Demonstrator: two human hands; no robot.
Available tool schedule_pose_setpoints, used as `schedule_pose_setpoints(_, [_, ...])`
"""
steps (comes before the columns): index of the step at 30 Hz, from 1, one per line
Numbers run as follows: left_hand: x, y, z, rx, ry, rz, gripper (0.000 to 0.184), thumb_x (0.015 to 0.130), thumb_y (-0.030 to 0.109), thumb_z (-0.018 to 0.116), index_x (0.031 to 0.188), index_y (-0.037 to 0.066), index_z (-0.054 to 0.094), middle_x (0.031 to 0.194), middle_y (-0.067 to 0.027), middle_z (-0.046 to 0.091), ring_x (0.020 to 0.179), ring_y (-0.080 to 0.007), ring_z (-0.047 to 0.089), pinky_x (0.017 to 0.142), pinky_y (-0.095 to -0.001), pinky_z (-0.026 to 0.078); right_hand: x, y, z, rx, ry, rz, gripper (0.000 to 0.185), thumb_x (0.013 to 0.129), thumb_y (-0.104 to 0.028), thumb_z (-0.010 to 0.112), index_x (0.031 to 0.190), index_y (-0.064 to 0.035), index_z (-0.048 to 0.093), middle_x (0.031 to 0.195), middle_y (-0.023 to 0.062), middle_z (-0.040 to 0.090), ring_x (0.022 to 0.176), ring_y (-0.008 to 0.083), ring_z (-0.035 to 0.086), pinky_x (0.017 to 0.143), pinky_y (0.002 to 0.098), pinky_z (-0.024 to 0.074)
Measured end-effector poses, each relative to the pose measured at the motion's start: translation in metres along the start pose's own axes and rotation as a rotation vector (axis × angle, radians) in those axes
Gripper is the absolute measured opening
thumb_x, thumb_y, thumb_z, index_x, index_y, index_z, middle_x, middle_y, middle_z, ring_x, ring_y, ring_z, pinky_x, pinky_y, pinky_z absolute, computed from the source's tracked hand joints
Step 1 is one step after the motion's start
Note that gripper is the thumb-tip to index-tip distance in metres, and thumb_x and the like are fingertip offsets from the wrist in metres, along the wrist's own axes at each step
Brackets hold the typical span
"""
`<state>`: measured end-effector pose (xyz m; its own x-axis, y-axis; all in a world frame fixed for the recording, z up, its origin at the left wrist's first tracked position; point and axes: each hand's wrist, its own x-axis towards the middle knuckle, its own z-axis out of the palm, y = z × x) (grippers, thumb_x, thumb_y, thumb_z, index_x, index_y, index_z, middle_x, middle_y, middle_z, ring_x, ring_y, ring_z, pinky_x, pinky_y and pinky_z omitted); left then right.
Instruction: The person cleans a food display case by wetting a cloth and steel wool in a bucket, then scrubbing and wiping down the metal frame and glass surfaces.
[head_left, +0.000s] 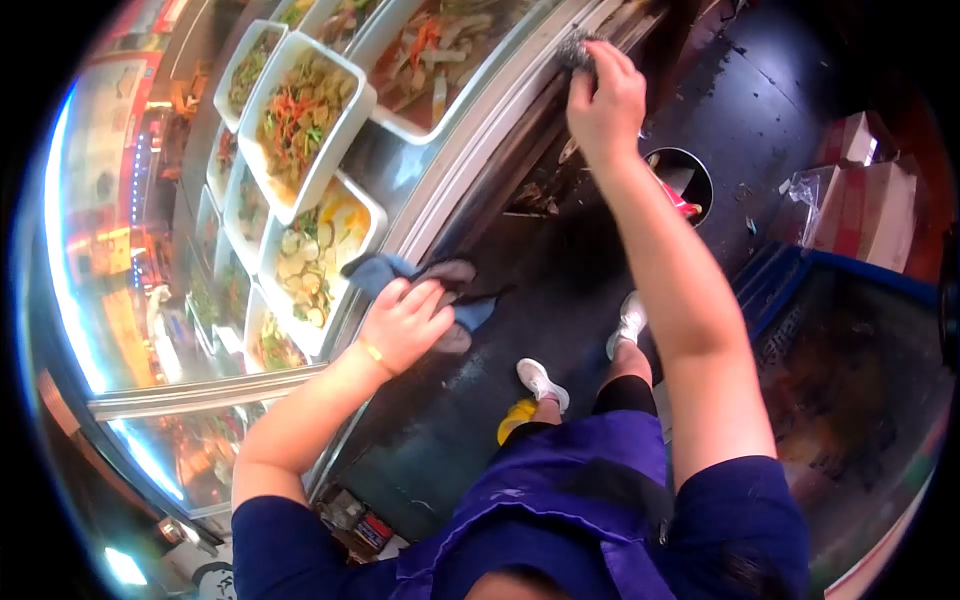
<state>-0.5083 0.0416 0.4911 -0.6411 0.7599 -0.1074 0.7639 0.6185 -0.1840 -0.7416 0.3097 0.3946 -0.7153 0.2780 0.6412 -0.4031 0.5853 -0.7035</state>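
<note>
My left hand (pixel 405 325) is closed on a blue and grey cloth (pixel 470 315), which hangs over the near edge of the display case. In my right hand (pixel 610 100), raised toward the far end of the case, the fingers pinch a dark steel wool scrubber (pixel 575 50). The scrubber is at the metal rail (pixel 480 130) along the case's edge. Just beyond my left hand stands a white tub (pixel 372 205) of sliced food, with another tub (pixel 358 105) of shredded vegetables resting above it.
Several more food tubs (pixel 228 110) fill the glass case. On the dark floor (pixel 440 420) stand a round bin (pixel 705 180) and, at the right, cardboard boxes (pixel 865 215). A blue-edged container (pixel 870 265) is beside my right arm. Small boxes (pixel 355 520) lie at the lower left.
</note>
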Motion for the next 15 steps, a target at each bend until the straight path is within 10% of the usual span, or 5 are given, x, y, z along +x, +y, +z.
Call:
schedule_pose_setpoints(8, [-0.096,0.02,-0.005,-0.079,-0.008,-0.073,0.014,0.078,0.023,0.061,0.09,0.019,0.067,0.108,-0.003,0.07,0.109,-0.018,0.061,0.093,-0.0384,0.036,-0.189,-0.149,-0.028,0.392,-0.312,0.013,0.031,0.075,0.0,0.067,0.106,-0.0051,0.07,0.108,0.0159,0.069,0.103,0.0302,0.066,0.097,0.0421,0.0502])
schedule_pose_setpoints(15, [-0.086,-0.005,-0.001,-0.15,0.067,-0.03,0.019,0.08,0.033,0.059,0.089,0.02,0.069,0.103,-0.0024,0.071,0.108,-0.0199,0.06,0.102,-0.0463,0.032,0.007,0.001,0.009,0.163,0.201,0.176,0.034,0.086,0.001,0.054,0.119,0.0027,0.061,0.108,0.0252,0.066,0.101,0.041,0.064,0.09,0.0446,0.0497])
